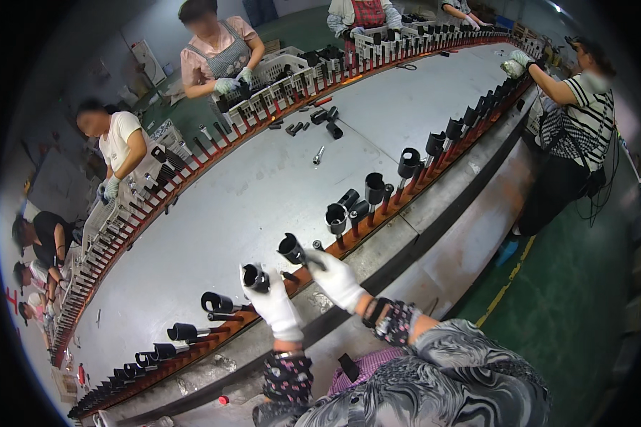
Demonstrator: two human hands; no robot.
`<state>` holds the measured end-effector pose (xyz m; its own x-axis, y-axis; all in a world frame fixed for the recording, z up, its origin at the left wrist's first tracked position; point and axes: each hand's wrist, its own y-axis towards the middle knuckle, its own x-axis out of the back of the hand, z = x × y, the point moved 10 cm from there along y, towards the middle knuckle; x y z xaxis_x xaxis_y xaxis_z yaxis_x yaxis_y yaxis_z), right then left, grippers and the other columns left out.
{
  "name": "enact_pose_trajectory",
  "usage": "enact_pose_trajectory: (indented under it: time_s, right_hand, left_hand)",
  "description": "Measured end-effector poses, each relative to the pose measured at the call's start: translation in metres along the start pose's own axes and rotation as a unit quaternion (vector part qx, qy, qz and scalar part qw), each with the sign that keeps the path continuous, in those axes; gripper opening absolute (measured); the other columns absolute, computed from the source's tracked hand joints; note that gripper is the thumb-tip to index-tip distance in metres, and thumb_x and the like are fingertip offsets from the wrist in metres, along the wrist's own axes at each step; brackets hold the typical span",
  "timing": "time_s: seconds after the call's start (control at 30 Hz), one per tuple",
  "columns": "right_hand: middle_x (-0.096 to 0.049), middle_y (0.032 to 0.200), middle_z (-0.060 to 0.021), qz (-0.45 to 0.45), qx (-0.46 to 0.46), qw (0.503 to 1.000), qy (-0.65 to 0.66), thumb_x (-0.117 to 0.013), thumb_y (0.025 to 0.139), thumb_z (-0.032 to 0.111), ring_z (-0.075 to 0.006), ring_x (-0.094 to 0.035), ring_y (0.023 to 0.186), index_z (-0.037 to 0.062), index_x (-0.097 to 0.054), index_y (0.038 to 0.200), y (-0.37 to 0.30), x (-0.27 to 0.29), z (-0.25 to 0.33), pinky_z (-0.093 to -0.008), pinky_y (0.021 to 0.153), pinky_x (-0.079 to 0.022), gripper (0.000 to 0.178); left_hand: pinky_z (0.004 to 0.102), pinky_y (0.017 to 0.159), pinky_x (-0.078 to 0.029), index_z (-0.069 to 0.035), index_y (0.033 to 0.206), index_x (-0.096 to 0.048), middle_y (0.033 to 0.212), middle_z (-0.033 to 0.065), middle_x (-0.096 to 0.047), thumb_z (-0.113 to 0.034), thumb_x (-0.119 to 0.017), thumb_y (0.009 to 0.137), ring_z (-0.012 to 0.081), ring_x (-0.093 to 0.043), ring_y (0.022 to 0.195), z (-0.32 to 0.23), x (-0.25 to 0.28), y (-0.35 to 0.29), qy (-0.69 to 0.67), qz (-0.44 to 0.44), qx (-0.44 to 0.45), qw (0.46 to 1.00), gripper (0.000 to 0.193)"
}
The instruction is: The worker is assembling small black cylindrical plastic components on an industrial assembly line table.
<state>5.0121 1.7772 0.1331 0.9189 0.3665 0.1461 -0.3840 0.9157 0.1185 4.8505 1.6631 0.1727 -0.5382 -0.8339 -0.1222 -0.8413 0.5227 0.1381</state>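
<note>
My left hand [276, 306], in a white glove, is closed around a black hollow cylinder [256, 278] whose open end points up. To its right, my white-gloved right hand [336, 280] grips another black cylinder [290, 248], with a notched rim, by its lower end. Both hands are over the orange rail [303, 285] with its row of upright red pegs. Just right of the hands, a black cup-shaped part [336, 217] stands on a peg. On the left, a similar black part [216, 302] leans over the rail. My fingers hide the lower ends of both held cylinders.
The curved rail runs around a grey table [242, 206]. Loose black pieces [327, 117] and a metal socket-like piece [319, 154] lie on it. Several people work along the far side beside white crates [281, 67]; one person [580, 114] stands at the right. A red cap [224, 400] lies near my side.
</note>
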Motion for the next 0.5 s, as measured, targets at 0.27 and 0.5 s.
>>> enact_pose_trajectory:
  time_s: [0.27, 0.5]
  right_hand:
    - [-0.057, 0.142, -0.0139, -0.267, 0.166, 0.949, 0.013, -0.069, 0.093, -0.002, -0.0197, -0.056, 0.126, -0.0016, -0.049, 0.143, 0.028, 0.124, 0.056, -0.0333, 0.112, -0.043, 0.053]
    - [-0.076, 0.098, -0.0125, -0.133, 0.2, 0.97, -0.029, -0.077, 0.09, 0.02, -0.0197, -0.073, 0.083, 0.0056, -0.074, 0.114, 0.069, 0.056, 0.101, -0.029, 0.078, -0.057, 0.028]
  left_hand:
    - [0.043, 0.116, -0.038, 0.004, 0.147, -0.046, 0.149, 0.0253, -0.048, -0.006, -0.07, 0.091, 0.0379, -0.049, 0.138, -0.042, -0.066, -0.096, 0.243, 0.143, -0.235, 0.93, 0.061]
    - [0.0282, 0.098, -0.049, -0.007, 0.155, -0.041, 0.115, 0.0059, -0.064, -0.002, -0.073, 0.092, 0.012, -0.06, 0.105, -0.056, -0.089, -0.003, -0.039, 0.089, -0.05, 0.994, 0.071]
